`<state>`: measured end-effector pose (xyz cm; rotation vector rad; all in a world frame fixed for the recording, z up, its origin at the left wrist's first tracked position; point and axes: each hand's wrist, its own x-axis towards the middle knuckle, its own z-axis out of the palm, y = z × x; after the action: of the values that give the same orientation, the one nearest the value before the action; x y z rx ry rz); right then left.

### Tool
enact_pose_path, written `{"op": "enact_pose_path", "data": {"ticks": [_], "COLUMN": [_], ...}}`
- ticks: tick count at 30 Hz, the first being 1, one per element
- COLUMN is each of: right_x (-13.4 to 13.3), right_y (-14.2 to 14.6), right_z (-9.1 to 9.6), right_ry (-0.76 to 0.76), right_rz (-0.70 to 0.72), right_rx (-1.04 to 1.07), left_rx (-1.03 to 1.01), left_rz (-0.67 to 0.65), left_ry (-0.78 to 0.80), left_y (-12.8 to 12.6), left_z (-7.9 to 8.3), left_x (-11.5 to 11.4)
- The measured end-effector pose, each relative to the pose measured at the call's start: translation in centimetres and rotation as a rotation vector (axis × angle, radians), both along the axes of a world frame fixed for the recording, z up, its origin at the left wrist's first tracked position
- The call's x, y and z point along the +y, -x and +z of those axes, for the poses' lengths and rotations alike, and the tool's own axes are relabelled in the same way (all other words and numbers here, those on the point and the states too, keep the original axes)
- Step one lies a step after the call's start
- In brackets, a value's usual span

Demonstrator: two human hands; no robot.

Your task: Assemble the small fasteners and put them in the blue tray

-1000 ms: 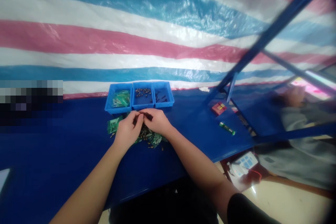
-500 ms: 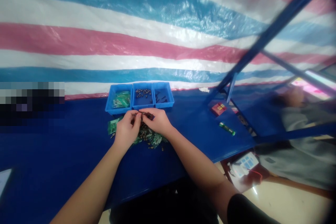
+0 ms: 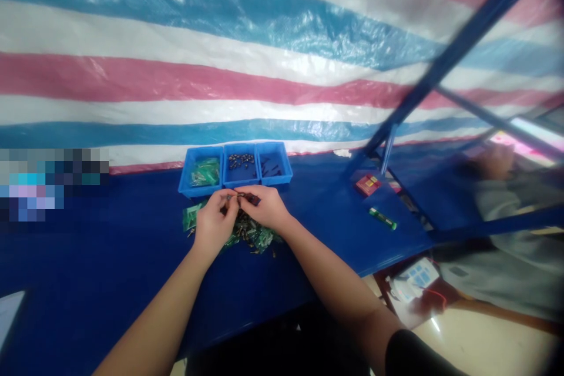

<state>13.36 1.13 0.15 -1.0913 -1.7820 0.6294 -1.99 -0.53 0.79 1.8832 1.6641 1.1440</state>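
My left hand (image 3: 214,222) and my right hand (image 3: 266,207) meet fingertip to fingertip over a blue table (image 3: 110,258). Both are pinched on a small dark part (image 3: 239,195) held between them. Under the hands lies a pile of green boards and small dark pieces (image 3: 247,232). Just behind stand three blue bins side by side: the left bin (image 3: 200,171) holds green boards, the middle bin (image 3: 240,164) small dark parts, the right bin (image 3: 273,163) a few dark pieces.
A striped plastic sheet (image 3: 264,70) hangs behind the table. A red box (image 3: 368,184) and a green stick-like item (image 3: 382,218) lie to the right. Blue frame bars (image 3: 445,59) slant across the right. Another person in grey (image 3: 506,229) sits beyond them.
My hands stay together over the pile; their fingertips have shifted slightly on the small part. The view has tipped a little, so everything sits lower in the picture.
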Motion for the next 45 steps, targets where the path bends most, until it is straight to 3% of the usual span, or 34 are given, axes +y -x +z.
{"op": "enact_pose_path", "data": {"ticks": [14, 23, 29, 40, 45], "right_x": [-0.22, -0.59, -0.45, -0.13, -0.39], "right_y": [0.02, 0.30, 0.56, 0.24, 0.40], "right_z": [0.03, 0.51, 0.44, 0.59, 0.64], "right_ry": [0.024, 0.047, 0.097, 0.013, 0.030], "right_rz": [0.010, 0.117, 0.091, 0.083, 0.125], "right_rx": [-0.018, 0.036, 0.094, 0.119, 0.102], "left_rx": [0.017, 0.060, 0.001, -0.037, 0.013], "left_rz": [-0.081, -0.034, -0.038, -0.109, -0.073], "left_ry": [-0.020, -0.028, 0.010, 0.018, -0.016], "left_y": [0.33, 0.72, 0.81, 0.65, 0.82], "left_z": [0.30, 0.39, 0.79, 0.48, 0.39], "left_x": [-0.19, 0.07, -0.03, 0.00, 0.03]}}
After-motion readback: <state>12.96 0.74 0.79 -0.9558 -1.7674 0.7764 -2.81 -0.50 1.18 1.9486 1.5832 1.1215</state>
